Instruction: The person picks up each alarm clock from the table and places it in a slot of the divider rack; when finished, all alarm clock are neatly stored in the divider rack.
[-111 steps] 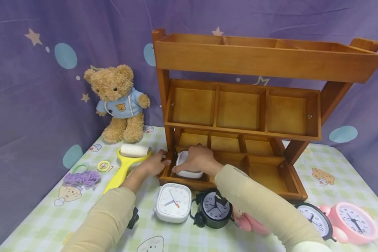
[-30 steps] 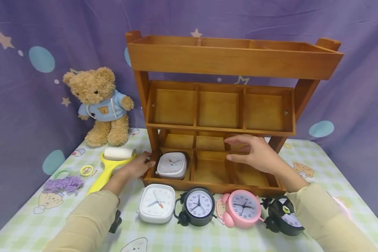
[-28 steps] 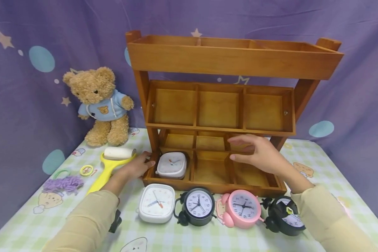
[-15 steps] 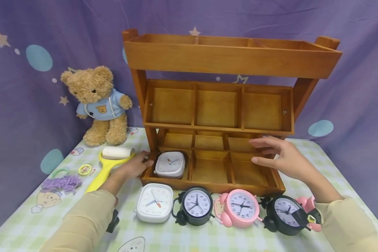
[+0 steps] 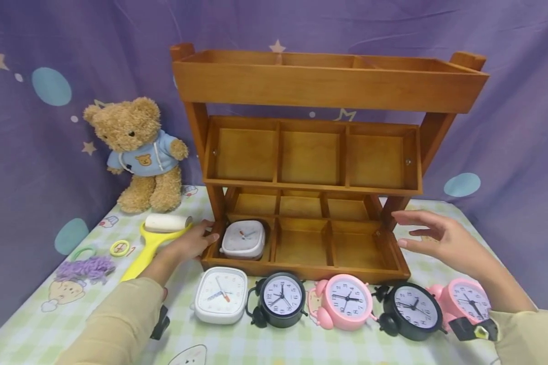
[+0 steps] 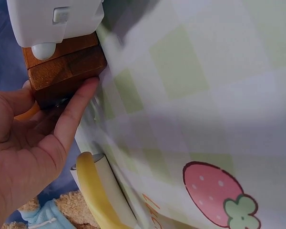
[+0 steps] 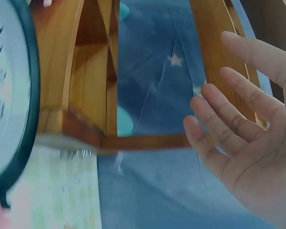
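My left hand (image 5: 194, 242) holds the lower left end of the wooden shelf (image 5: 331, 88); the left wrist view shows thumb and fingers either side of its brown corner (image 6: 62, 78). A white square clock (image 5: 243, 238) lies in the lower tray's left compartment. My right hand (image 5: 443, 243) is in the air right of the shelf, fingers loosely bent with nothing in them. Along the shelf's front stand another white square clock (image 5: 221, 295), a black alarm clock (image 5: 282, 299), a pink one (image 5: 347, 301), a second black one (image 5: 411, 310) and a second pink one (image 5: 466, 299), partly behind the right wrist strap.
On the left are a yellow-handled lint roller (image 5: 141, 258), a purple fluffy band (image 5: 86, 268) and small rings, one yellow (image 5: 120, 248). A teddy bear (image 5: 139, 152) in a blue hoodie leans on the purple curtain (image 5: 118, 45). A green checked cloth (image 5: 255, 350) covers the table.
My right hand has let go of the white clock in the lower left compartment and moved right, past the shelf's end. My left hand stays at the shelf. The view has shifted slightly right.
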The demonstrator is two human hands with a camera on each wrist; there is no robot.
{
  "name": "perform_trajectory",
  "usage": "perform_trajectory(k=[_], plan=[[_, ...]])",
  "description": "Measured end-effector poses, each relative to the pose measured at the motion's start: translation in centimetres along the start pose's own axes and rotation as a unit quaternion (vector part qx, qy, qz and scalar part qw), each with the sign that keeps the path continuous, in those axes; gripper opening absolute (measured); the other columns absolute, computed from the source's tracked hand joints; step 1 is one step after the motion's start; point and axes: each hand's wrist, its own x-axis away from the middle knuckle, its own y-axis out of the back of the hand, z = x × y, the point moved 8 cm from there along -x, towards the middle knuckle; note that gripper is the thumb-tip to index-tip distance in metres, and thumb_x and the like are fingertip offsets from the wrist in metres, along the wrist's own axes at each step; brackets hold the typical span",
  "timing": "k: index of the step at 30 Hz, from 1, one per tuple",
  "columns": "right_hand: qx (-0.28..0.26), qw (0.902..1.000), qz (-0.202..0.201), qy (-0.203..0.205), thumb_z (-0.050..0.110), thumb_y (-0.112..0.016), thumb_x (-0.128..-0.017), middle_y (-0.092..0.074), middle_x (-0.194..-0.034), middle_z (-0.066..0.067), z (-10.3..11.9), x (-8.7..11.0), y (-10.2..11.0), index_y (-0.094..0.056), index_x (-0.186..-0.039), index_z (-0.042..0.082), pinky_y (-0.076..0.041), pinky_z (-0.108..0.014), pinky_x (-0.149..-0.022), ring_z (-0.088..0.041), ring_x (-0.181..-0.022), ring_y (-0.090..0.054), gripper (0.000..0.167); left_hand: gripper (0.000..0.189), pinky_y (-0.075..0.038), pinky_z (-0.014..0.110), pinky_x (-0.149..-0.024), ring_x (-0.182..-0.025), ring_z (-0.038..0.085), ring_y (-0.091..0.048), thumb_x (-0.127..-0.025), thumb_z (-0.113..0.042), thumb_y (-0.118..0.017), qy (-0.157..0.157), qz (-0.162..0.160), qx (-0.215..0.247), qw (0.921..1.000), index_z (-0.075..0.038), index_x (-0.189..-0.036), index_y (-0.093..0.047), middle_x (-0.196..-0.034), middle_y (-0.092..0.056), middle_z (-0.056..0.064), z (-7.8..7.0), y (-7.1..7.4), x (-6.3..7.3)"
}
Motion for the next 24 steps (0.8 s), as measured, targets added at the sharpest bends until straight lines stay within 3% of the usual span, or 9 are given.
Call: perform_trajectory(k=[17,24], plan=[[-0.002,0.9992,-0.003,-0.040,-0.010,-0.074,-0.084,-0.063,-0.134,0.015,-5.3,6.0,3.6,-0.060,-0.138,0.002,-0.050,-0.011,-0.087,0.005,-0.118,-0.059,0.057,0.049,-0.061,0.048,-0.075,-0.118,0.052,-0.056,-0.108,-0.010,-0.044,-0.005,-0.001,-0.002,1.0000,0.017,-0.146,-0.028,-0.138,-0.041,0.045,0.2,0.1,0.1],[-0.005,0.9990,0.043,-0.010,-0.017,-0.074,-0.079,-0.055,-0.142,0.022,-7.7,8.5,3.9,-0.054,-0.145,0.004,-0.045,-0.006,-0.090,0.012,-0.125,-0.049,0.072,0.049,-0.060,0.045,-0.075,-0.115,0.049,-0.058,-0.108,-0.010,-0.044,-0.021,0.002,-0.024,0.9995,0.019,-0.145,-0.029,-0.135,-0.045,0.044,-0.2,0.1,0.1]])
